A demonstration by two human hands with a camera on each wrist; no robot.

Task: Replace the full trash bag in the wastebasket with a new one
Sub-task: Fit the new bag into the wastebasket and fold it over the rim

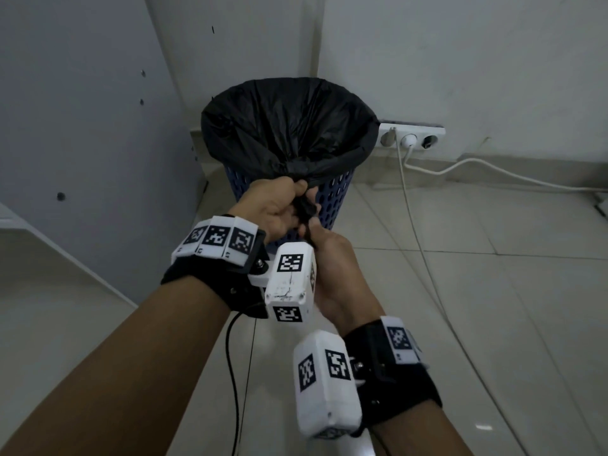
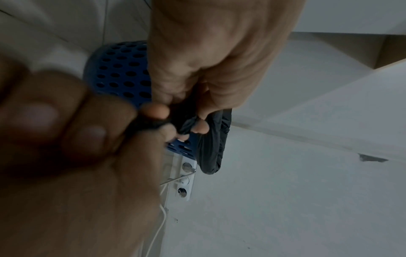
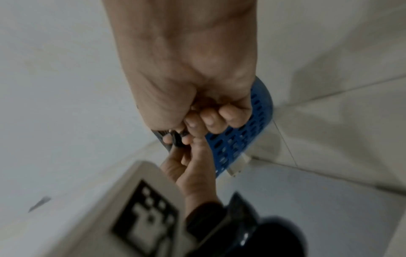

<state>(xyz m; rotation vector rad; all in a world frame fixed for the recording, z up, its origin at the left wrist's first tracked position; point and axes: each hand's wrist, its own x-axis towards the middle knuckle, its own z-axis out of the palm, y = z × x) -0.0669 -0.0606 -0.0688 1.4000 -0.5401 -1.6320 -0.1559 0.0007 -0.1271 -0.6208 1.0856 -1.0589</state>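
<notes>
- Two hands, nearest the viewer, meet at the near rim of the wastebasket; each wrist carries a black strap and white marker blocks.
- Right hand (image 1: 329, 258): lower and nearer, fingers curled into a pinch on the loose tail of gathered black plastic.
- Left hand (image 1: 276, 209): just above and beyond it, fingers closed round the same bunched plastic where it leaves the rim.
- Trash bag (image 1: 289, 126): black, lining the basket, mouth folded over the rim all round, slack drawn to one twisted bunch at the near side.
- Wastebasket (image 1: 332, 199): blue, perforated, standing on pale floor tiles in the corner.
- Step in hand, as judged: knotting the slack so the liner grips the rim. Best done by holding the bunch tight against the rim with the left while the right draws the tail through, gently, since thin film tears.
- Wall socket strip (image 1: 411, 136): far right, behind the basket, with a white cable (image 1: 493, 174) trailing across the floor.
</notes>
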